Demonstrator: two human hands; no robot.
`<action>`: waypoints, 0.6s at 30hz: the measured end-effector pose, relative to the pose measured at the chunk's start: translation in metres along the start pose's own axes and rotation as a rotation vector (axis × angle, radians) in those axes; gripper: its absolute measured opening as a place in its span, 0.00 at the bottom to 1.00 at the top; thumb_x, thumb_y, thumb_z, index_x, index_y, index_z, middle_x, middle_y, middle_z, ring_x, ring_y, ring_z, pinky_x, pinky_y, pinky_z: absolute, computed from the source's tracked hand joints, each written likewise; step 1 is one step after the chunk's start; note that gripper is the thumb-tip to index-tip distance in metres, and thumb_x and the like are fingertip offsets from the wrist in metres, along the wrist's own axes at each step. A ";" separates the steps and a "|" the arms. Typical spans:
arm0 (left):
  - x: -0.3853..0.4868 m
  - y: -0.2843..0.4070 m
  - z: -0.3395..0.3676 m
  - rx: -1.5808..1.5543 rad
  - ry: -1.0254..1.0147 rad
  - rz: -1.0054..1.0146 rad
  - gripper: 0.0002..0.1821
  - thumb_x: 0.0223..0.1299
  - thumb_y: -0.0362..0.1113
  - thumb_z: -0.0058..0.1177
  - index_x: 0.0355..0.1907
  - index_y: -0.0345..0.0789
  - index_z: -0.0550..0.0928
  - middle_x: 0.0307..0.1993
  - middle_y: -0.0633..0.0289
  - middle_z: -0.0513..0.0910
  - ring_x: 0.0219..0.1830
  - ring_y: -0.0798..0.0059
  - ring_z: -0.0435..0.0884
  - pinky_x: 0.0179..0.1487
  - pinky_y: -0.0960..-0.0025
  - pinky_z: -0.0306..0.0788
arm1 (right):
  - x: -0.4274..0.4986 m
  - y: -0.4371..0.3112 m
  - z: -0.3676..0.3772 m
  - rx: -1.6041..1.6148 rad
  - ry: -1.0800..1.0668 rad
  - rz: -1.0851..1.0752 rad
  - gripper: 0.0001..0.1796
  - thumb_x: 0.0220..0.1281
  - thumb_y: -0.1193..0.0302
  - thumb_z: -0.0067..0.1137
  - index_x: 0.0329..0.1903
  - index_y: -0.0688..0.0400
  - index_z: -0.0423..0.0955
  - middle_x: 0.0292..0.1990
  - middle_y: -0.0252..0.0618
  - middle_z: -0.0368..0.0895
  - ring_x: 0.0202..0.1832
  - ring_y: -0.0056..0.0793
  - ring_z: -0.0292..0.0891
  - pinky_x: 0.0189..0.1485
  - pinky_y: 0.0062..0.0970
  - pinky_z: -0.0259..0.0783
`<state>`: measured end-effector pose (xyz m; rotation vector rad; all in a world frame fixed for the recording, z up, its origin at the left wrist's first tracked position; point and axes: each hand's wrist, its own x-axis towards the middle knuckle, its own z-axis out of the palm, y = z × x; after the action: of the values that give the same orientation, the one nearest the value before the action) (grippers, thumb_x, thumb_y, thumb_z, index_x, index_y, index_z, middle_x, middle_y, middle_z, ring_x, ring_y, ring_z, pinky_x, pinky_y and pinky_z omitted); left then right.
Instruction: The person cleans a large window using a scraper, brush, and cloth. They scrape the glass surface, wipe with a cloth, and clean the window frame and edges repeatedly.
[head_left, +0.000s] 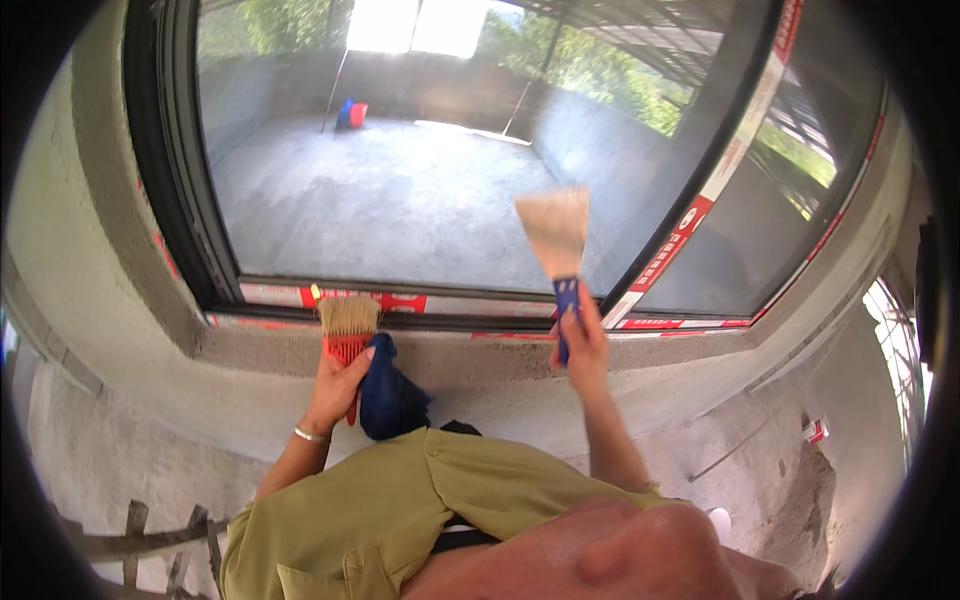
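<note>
My left hand (335, 382) holds a wide bristle brush (349, 322) with a red plastic handle, bristles pointing up at the lower rail of the window frame. A dark blue cloth (391, 390) hangs from the same hand, bunched beside the brush. In my right hand (587, 349) is a putty knife (556, 232) with a blue handle, its broad blade upright in front of the window glass (390, 195). Whether the blade touches the glass, I cannot tell. Red and white protective tape (480, 306) covers part of the black frame's lower rail.
A rough cement sill (480, 364) runs below the frame, with rendered wall around it. A taped black mullion (679, 232) divides the panes. Blue and red objects (351, 114) show through the glass. On the floor at right lie a thin rod (724, 456) and a small container (816, 430).
</note>
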<state>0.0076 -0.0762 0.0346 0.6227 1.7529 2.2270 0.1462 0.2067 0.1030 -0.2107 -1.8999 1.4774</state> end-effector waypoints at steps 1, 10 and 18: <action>0.001 0.000 -0.001 -0.023 -0.011 0.025 0.11 0.64 0.40 0.54 0.40 0.34 0.80 0.24 0.73 0.77 0.17 0.91 0.67 0.18 0.83 0.58 | 0.029 -0.023 -0.003 -0.041 0.042 -0.045 0.29 0.69 0.67 0.48 0.70 0.50 0.55 0.25 0.33 0.71 0.15 0.16 0.63 0.15 0.18 0.61; 0.014 -0.018 -0.010 -0.174 -0.096 -0.020 0.13 0.64 0.38 0.54 0.46 0.32 0.76 0.31 0.70 0.80 0.23 0.89 0.73 0.24 0.83 0.65 | 0.125 -0.150 0.008 -0.612 0.268 -0.564 0.25 0.69 0.62 0.47 0.67 0.51 0.62 0.30 0.39 0.78 0.27 0.23 0.73 0.30 0.23 0.68; 0.024 -0.019 -0.020 -0.250 -0.221 -0.095 0.21 0.63 0.30 0.54 0.57 0.29 0.69 0.48 0.63 0.78 0.47 0.81 0.75 0.50 0.76 0.70 | 0.068 -0.131 0.045 -0.930 0.108 -0.555 0.25 0.68 0.70 0.46 0.67 0.56 0.60 0.26 0.52 0.77 0.26 0.46 0.76 0.30 0.35 0.69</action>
<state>-0.0242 -0.0782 0.0165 0.6826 1.3449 2.1713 0.1061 0.1641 0.2461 -0.1529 -2.1826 0.1633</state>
